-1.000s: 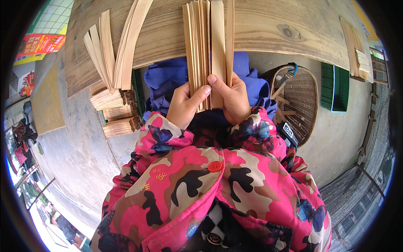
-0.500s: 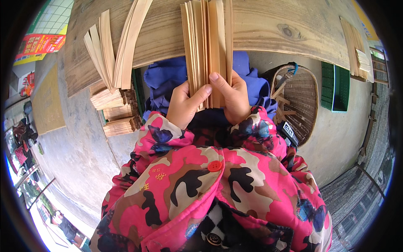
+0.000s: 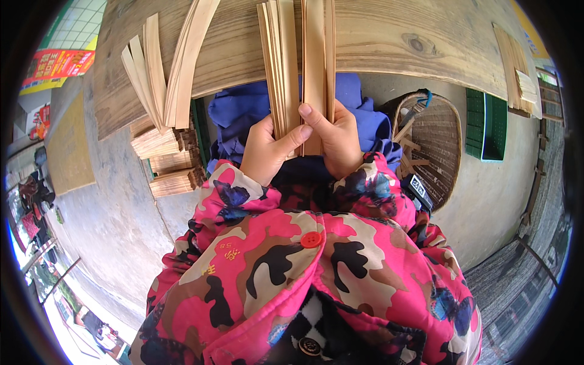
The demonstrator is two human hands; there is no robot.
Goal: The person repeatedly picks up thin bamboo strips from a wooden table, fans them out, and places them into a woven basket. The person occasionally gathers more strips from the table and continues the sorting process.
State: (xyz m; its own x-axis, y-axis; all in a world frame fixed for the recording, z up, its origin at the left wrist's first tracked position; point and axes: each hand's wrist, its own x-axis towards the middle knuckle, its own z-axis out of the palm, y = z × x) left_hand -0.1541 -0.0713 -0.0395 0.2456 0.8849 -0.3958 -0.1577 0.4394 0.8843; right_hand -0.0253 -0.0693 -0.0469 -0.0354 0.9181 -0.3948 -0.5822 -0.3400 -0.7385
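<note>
Between my two hands is a fanned bundle of thin, pale wooden strips, upright in the picture and reaching over the bench edge. My left hand (image 3: 267,149) is closed round the left stack of strips (image 3: 281,73), its thumb laid across them. The right stack of strips (image 3: 313,61) is gripped by my right hand (image 3: 339,139), its thumb pressing on the front face. A narrow gap parts the two stacks higher up; near the thumbs they almost meet. The fingers behind the strips are mostly hidden.
More strips (image 3: 188,67) lie fanned at the left of the wooden bench (image 3: 389,52). Bundled strips (image 3: 176,182) are stacked below it. A wicker basket (image 3: 444,152) with wood pieces and a green crate (image 3: 486,128) stand right. Another strip pile (image 3: 511,73) rests on the bench's right end.
The strips in my hands have parted into two stacks with a gap between them. Several middle strips now lie against the left stack. Both hands stay nearly in place.
</note>
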